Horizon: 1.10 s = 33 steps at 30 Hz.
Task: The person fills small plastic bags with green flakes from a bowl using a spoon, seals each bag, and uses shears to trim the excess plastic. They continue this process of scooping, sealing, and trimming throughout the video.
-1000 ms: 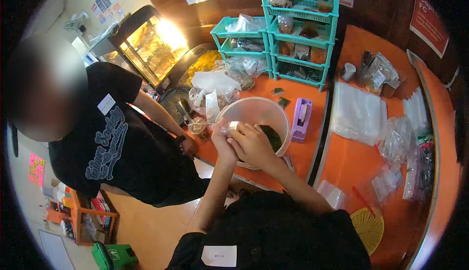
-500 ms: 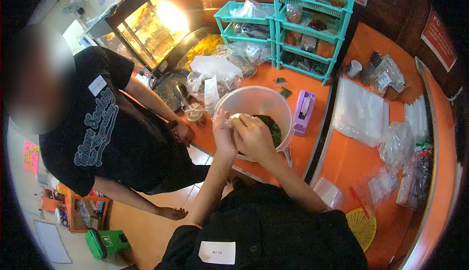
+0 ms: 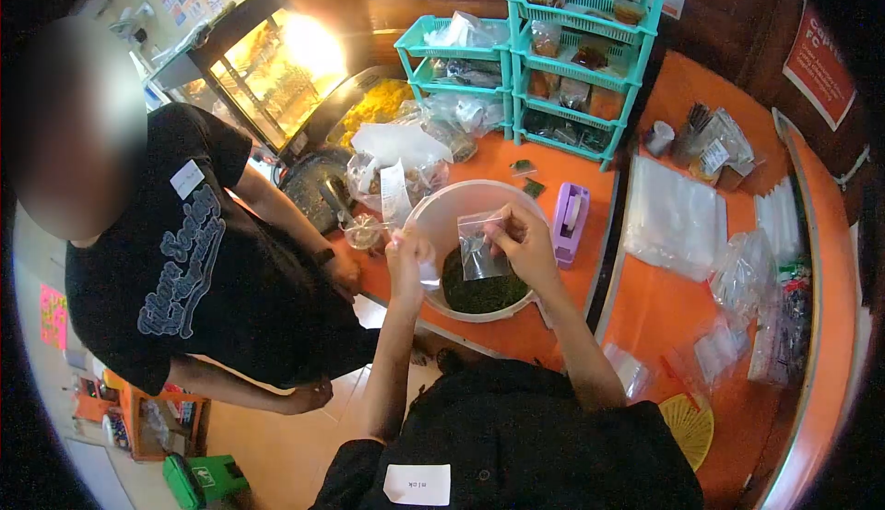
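Observation:
In the head view, my right hand pinches a small clear plastic bag by its edge, above a white bucket. The bag looks flat, and dark green flakes lie in the bucket beneath it. My left hand is closed over the bucket's left side. A whitish, translucent thing sticks out of it, too blurred to name. Two small green-filled packets lie behind the bucket.
A purple tape dispenser stands right of the bucket, before turquoise racks. Stacked clear bags and a yellow fan lie on the right counter. A person in a black shirt stands at left, one hand by the counter edge.
My hands, together over the bucket before, have drawn apart. The small clear bag now hangs spread out from my right hand. The view has shifted slightly.

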### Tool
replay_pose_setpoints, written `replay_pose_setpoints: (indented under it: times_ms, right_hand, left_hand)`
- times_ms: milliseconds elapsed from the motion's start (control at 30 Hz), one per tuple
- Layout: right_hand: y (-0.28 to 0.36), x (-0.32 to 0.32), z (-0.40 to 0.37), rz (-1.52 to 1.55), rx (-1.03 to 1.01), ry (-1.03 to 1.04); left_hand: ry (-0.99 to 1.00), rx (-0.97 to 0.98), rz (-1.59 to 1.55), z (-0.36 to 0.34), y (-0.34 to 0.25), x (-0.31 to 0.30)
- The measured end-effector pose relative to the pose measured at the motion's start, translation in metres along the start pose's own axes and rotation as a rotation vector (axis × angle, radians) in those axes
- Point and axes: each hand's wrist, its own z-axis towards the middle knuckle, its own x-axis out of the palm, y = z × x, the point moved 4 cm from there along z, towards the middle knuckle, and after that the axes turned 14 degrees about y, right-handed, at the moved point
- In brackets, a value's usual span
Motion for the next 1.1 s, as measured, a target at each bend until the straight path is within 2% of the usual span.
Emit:
replay_pose_setpoints:
  times_ms: [67, 167, 267, 467, 600, 767, 833, 900, 967, 1067, 1100]
  right_hand:
    - [-0.003, 0.000, 0.002, 0.011, -0.055, -0.022]
    - [-0.003, 0.000, 0.005, -0.043, -0.101, -0.065]
    - [0.012, 0.004, 0.003, -0.281, -0.157, -0.102]
    - [0.031, 0.009, -0.003, -0.715, -0.184, -0.031]
    - [0.025, 0.010, -0.003, -0.725, -0.113, 0.144]
    - [0.011, 0.015, -0.006, -0.606, -0.118, 0.140]
    - [0.011, 0.012, -0.006, -0.589, -0.116, 0.124]
    - [0.015, 0.008, -0.006, -0.555, -0.098, 0.110]
    - [0.015, 0.006, -0.005, -0.544, -0.119, 0.097]
    - [0.012, 0.005, -0.006, -0.520, -0.153, 0.119]
    - [0.011, 0.004, -0.005, -0.512, -0.166, 0.130]
  left_hand:
    - [0.127, -0.081, 0.060, -0.002, -0.003, 0.012]
    - [0.147, -0.206, 0.254, -0.004, -0.010, 0.041]
    - [0.264, 0.059, 0.660, 0.011, 0.008, 0.023]
    - [0.242, 0.215, 1.111, 0.006, -0.003, 0.035]
    - [0.257, 0.294, 1.075, 0.002, -0.012, 0.045]
    - [0.274, 0.351, 1.010, 0.003, -0.006, 0.050]
    - [0.144, 0.386, 1.076, -0.004, -0.022, 0.066]
    - [0.105, 0.361, 1.093, -0.008, -0.023, 0.071]
    - [0.150, 0.279, 1.061, -0.007, -0.012, 0.065]
    - [0.396, -0.005, 1.181, -0.001, -0.002, 0.058]
    - [0.409, 0.017, 1.063, -0.002, 0.000, 0.057]
